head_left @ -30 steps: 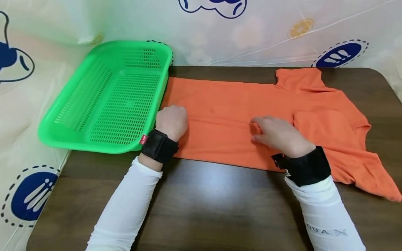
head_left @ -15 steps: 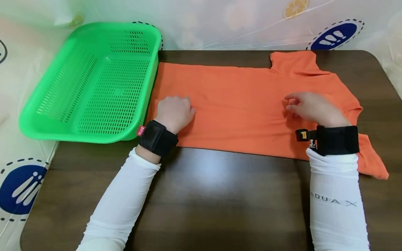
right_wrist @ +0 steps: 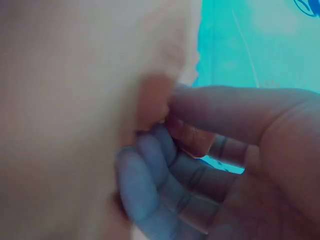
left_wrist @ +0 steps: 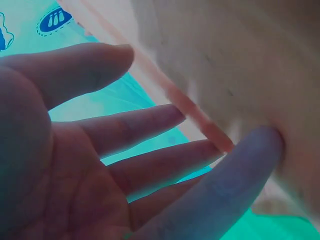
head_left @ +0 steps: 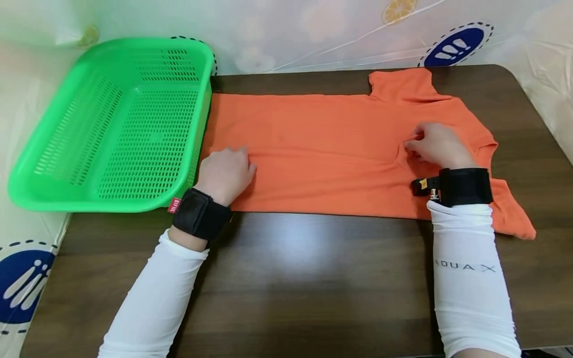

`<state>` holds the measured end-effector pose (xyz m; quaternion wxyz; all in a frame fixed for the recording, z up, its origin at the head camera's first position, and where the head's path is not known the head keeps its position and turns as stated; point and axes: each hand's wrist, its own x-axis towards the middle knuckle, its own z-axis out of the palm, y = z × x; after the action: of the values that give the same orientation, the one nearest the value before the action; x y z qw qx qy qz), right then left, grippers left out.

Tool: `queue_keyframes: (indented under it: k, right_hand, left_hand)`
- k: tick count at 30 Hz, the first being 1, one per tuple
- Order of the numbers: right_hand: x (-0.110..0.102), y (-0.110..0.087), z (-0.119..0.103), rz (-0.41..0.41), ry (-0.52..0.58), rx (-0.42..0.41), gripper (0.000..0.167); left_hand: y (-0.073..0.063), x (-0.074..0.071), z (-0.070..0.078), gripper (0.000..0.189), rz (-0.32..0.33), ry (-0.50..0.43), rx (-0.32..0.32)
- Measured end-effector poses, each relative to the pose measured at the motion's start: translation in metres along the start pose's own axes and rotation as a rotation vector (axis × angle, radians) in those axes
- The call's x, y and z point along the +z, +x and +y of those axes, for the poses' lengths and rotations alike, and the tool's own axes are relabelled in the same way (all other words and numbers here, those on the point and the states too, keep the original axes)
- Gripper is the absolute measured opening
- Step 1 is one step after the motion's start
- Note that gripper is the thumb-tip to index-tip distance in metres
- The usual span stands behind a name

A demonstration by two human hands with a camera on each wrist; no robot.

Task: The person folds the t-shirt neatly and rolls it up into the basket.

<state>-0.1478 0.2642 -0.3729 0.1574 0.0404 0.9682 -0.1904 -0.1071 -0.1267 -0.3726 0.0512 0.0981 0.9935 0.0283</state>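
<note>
An orange T-shirt [head_left: 313,134] lies flat and lengthwise on the brown table, its narrow sleeved end to the right and its hem end beside the basket. My left hand [head_left: 224,171] rests on the shirt near that hem end. In the left wrist view its fingers are loosely extended, with fingertips [left_wrist: 262,145] touching the blurred cloth. Farther right, toward the sleeves, my right hand [head_left: 440,144] pinches a small fold of the shirt. The right wrist view shows that fold [right_wrist: 155,97] between the thumb and the curled fingers.
A green perforated plastic basket [head_left: 176,203] stands at the left, against the shirt's end. The dark wooden table [head_left: 304,288] extends in front of the shirt. Behind it hangs a pale printed plastic sheet [head_left: 277,35].
My right hand has moved right along the shirt, from its middle toward the sleeves, and now pinches a fold there. My left hand stays near the hem end. The head view has shifted.
</note>
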Motion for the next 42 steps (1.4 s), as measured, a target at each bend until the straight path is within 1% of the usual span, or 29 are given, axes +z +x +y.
queue_keyframes:
  k: [3,5,7,9,12,14,16,19,21,24,27,28,31,35,37,39,42]
  right_hand:
    - [-0.001,0.001,-0.003,0.087,0.014,-0.010,0.035]
    - [0.000,0.000,-0.008,0.120,0.012,-0.018,0.040]
    - [0.001,-0.001,-0.013,0.117,0.016,-0.012,0.047]
    - [0.001,-0.004,-0.020,0.106,0.017,-0.024,0.050]
    - [0.001,-0.008,-0.035,0.098,0.024,-0.067,0.050]
    - [0.004,-0.011,-0.048,0.101,0.029,-0.130,0.046]
    - [0.010,-0.015,-0.062,0.107,0.031,-0.210,0.042]
    - [0.027,-0.020,-0.090,0.117,0.008,-0.348,0.036]
    - [0.041,-0.023,-0.114,0.101,-0.022,-0.438,0.032]
    - [0.062,-0.024,-0.154,0.049,-0.068,-0.541,0.031]
    - [0.077,-0.022,-0.189,-0.005,-0.105,-0.588,0.031]
    - [0.081,-0.021,-0.199,-0.015,-0.118,-0.593,0.031]
    - [0.093,-0.018,-0.221,-0.026,-0.147,-0.598,0.032]
    - [0.110,-0.017,-0.241,-0.038,-0.181,-0.632,0.034]
    - [0.117,-0.016,-0.246,-0.025,-0.207,-0.648,0.033]
    - [0.122,-0.015,-0.249,0.006,-0.222,-0.660,0.029]
    - [0.123,-0.012,-0.251,0.052,-0.204,-0.652,0.021]
  left_hand:
    - [-0.009,0.001,-0.003,0.026,0.022,0.009,0.005]
    - [-0.018,0.003,-0.002,0.029,0.031,0.028,0.017]
    - [-0.030,0.005,0.001,0.032,0.037,0.059,0.053]
    - [-0.041,0.008,0.004,0.033,0.058,0.084,0.097]
    - [-0.055,0.011,0.003,0.029,0.118,0.108,0.134]
    - [-0.062,0.012,0.000,0.024,0.170,0.111,0.133]
    - [-0.068,0.012,-0.003,0.020,0.213,0.114,0.131]
    - [-0.076,0.011,-0.005,0.015,0.230,0.106,0.130]
    - [-0.081,0.011,-0.006,0.014,0.230,0.107,0.122]
    - [-0.085,0.011,-0.007,0.013,0.221,0.104,0.110]
    - [-0.087,0.012,-0.007,0.009,0.220,0.093,0.129]
    - [-0.087,0.012,-0.006,0.007,0.214,0.083,0.145]
    - [-0.088,0.013,-0.002,0.007,0.182,0.053,0.231]
    - [-0.089,0.015,0.001,0.012,0.152,0.019,0.338]
    - [-0.089,0.016,0.003,0.013,0.158,0.008,0.365]
    - [-0.090,0.016,0.005,0.013,0.164,-0.004,0.385]
    - [-0.092,0.015,0.007,0.015,0.168,-0.024,0.408]
